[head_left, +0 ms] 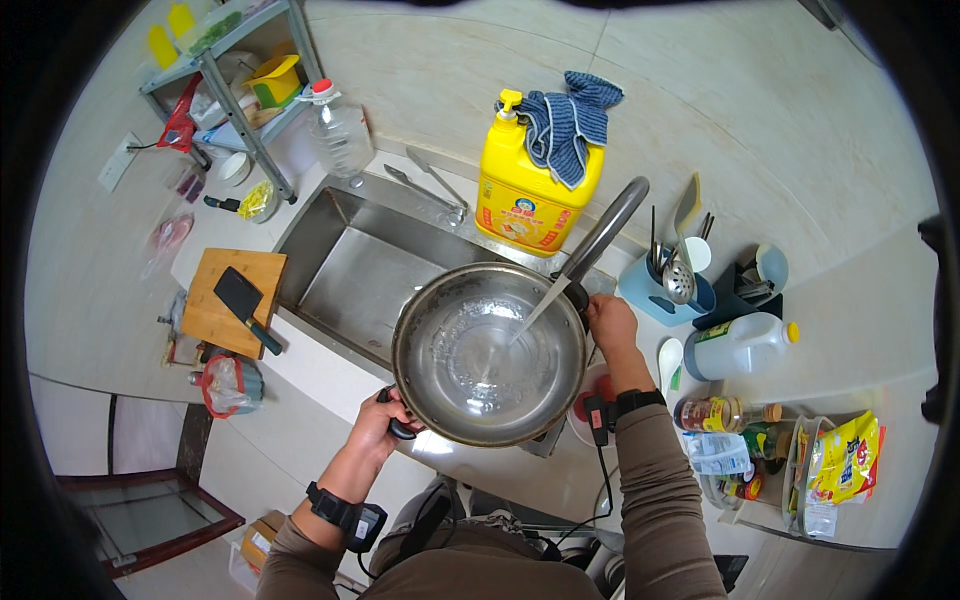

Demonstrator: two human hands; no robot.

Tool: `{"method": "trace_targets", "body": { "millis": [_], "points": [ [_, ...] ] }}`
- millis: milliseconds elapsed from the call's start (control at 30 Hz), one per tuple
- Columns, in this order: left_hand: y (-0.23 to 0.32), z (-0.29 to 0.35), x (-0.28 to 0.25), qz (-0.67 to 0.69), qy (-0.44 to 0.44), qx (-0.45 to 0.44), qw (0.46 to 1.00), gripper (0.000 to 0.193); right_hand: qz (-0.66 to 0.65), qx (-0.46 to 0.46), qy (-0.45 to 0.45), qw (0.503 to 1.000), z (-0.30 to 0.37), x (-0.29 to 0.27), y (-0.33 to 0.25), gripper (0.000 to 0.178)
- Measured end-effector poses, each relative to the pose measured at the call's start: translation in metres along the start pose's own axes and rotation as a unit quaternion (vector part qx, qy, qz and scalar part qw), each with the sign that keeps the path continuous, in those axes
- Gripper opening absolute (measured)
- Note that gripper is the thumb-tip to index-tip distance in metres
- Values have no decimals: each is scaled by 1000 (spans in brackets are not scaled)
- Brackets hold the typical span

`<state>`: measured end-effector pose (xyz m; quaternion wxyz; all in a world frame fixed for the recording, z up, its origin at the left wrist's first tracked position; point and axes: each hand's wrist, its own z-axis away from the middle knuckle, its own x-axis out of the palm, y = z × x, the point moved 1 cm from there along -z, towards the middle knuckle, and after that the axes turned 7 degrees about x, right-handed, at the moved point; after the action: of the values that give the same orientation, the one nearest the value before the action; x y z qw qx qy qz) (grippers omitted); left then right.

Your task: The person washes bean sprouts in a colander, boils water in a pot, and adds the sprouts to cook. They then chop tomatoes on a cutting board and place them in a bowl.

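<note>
A round steel pan [440, 400] is held level over the right end of the sink, with a shallow pool of clear water in it. From the curved grey faucet [610, 222], a stream of water [538, 312] runs down into the pan. My left hand [378, 425] is closed around the black loop handle [401, 429] at the pan's near left edge. At its right side, my right hand [612, 328] grips the pan by a black handle [576, 292], mostly covered by the fingers and faucet.
Left of the pan lies the steel sink [350, 265]; a cleaver [240, 298] rests on a cutting board [205, 318] beyond it. Tongs [425, 190] lie behind the sink, near a yellow pump jug [535, 190]. A blue utensil holder [650, 290] and white jug [740, 345] stand right.
</note>
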<state>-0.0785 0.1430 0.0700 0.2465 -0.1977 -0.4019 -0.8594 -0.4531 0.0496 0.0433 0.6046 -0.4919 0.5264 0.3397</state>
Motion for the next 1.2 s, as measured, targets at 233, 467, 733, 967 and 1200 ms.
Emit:
{"method": "trace_targets", "body": {
  "millis": [233, 467, 733, 967, 1200],
  "points": [
    [-5, 3, -8, 9, -12, -10, 1000, 26, -53, 17, 2, 998, 3, -5, -4, 13],
    [-7, 3, -16, -8, 11, -21, 1000, 26, -157, 109, 20, 981, 13, -18, -16, 29],
    [-7, 6, -14, -34, 22, -26, 999, 26, -359, 291, -201, 864, 38, 3, -17, 42],
    [-9, 0, -16, -33, -11, -20, 999, 28, -370, 126, -176, 904, 59, 22, -12, 25],
    [-1, -7, -6, -86, -10, -31, 996, 28, -438, 108, -94, 887, 67, 10, -24, 22]
  ]
}}
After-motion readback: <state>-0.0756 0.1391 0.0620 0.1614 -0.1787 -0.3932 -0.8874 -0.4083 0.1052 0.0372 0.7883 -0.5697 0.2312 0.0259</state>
